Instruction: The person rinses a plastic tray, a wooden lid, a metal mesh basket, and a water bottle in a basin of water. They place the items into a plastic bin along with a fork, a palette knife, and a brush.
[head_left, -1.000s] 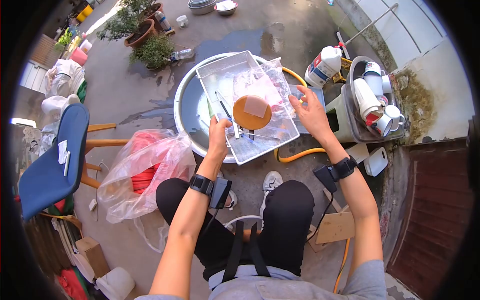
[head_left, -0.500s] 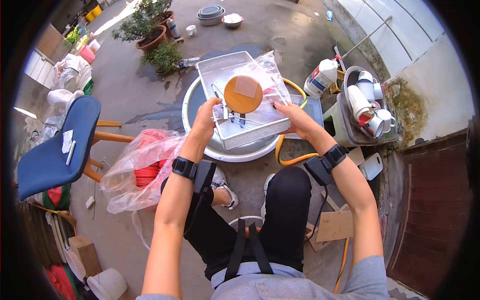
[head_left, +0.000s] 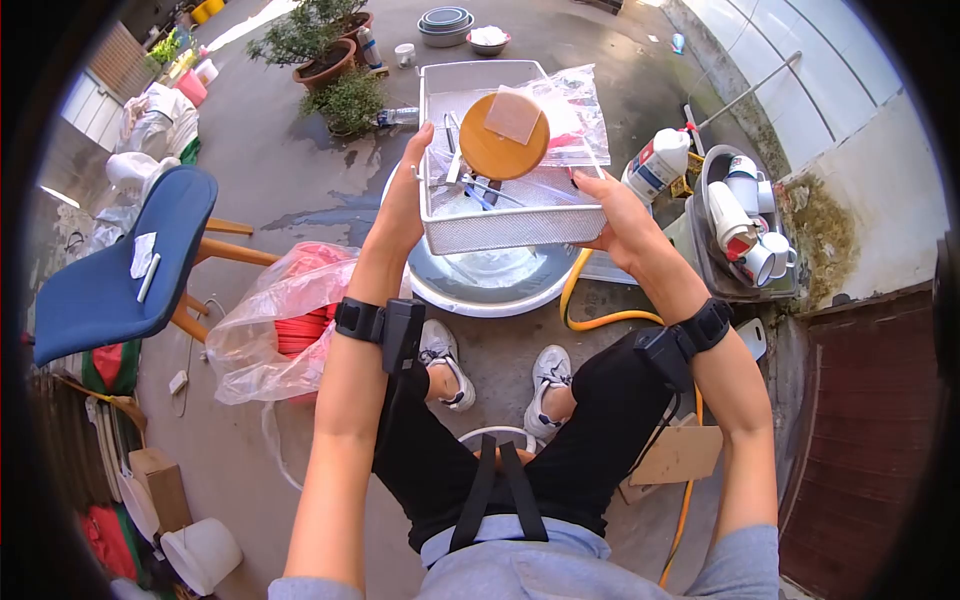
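Note:
A white mesh basket (head_left: 515, 232) is held up over a wide basin of water (head_left: 490, 285). My left hand (head_left: 408, 195) grips its left side and my right hand (head_left: 622, 215) its right front corner, fingers partly hidden. Inside lie a round orange-brown lid (head_left: 480, 150) with a pale square piece (head_left: 512, 117) on it, some thin pen-like items (head_left: 485, 193) and a clear plastic bag (head_left: 572, 110) that hangs over the right edge.
A blue chair (head_left: 130, 270) and a plastic bag with red contents (head_left: 300, 325) stand left. On the right are a white bottle (head_left: 660, 160), a grey tub of mugs (head_left: 708, 255) and a yellow hose (head_left: 568, 300). Potted plants (head_left: 325, 65) are beyond.
Both hands have raised the basket and moved it forward and slightly right, uncovering more of the basin's near part. The knees have spread, and both shoes now show.

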